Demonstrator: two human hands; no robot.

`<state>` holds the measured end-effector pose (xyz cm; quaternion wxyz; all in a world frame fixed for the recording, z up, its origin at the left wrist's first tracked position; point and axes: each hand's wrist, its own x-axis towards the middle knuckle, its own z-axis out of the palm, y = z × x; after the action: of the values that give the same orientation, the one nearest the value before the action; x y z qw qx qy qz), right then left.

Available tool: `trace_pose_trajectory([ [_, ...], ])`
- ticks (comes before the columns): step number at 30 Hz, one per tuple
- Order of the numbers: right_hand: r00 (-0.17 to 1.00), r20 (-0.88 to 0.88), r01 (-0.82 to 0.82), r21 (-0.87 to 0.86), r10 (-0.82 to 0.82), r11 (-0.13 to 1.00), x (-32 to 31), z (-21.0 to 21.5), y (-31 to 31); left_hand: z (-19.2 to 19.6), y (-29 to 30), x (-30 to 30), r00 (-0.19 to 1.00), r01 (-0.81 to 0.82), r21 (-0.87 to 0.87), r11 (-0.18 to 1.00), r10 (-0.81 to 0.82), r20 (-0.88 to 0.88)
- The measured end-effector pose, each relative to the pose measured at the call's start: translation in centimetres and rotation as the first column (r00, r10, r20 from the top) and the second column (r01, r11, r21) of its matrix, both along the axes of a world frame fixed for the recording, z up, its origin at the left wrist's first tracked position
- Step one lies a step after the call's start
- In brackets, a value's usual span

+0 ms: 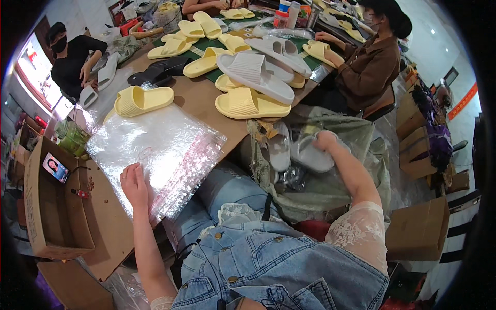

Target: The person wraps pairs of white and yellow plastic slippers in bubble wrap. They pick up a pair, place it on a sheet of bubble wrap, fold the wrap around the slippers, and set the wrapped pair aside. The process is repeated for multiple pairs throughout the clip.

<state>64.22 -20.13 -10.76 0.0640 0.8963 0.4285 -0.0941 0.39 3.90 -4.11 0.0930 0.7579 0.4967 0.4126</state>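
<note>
From my end of the head camera, I took the stack of clear plastic bags as my landmark. The left hand lay on its near left part, gripping nothing that I could see, fingers stretched out, slightly bent and close together. The right hand was well to the right of the stack, closed on a grey slipper at the mouth of an open green sack; I could not tell whether that slipper touched what lay beneath. A second grey slipper lay just beside it, nearer the stack. On the stack's far end I saw a yellow slipper, with black slippers just beyond. A pile of yellow and grey slippers rose beyond the stack to the right, and past that a co-worker held another yellow slipper. Left of the stack stood an open carton with a lit phone leaning inside.
</note>
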Motion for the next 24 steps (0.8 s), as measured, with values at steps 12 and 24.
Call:
trace_pose_trajectory([
  [12,0.613,-0.397,0.777,0.145,-0.683,0.613,-4.3,-23.5,-2.7,0.2,-0.1,-0.4,0.998,-0.016,0.046,0.999,0.019,-0.058],
  [24,0.945,0.249,0.108,0.378,-0.213,0.92,-3.7,4.7,5.2,0.1,-0.2,0.6,0.998,0.0,0.078,0.997,-0.005,0.057],
])
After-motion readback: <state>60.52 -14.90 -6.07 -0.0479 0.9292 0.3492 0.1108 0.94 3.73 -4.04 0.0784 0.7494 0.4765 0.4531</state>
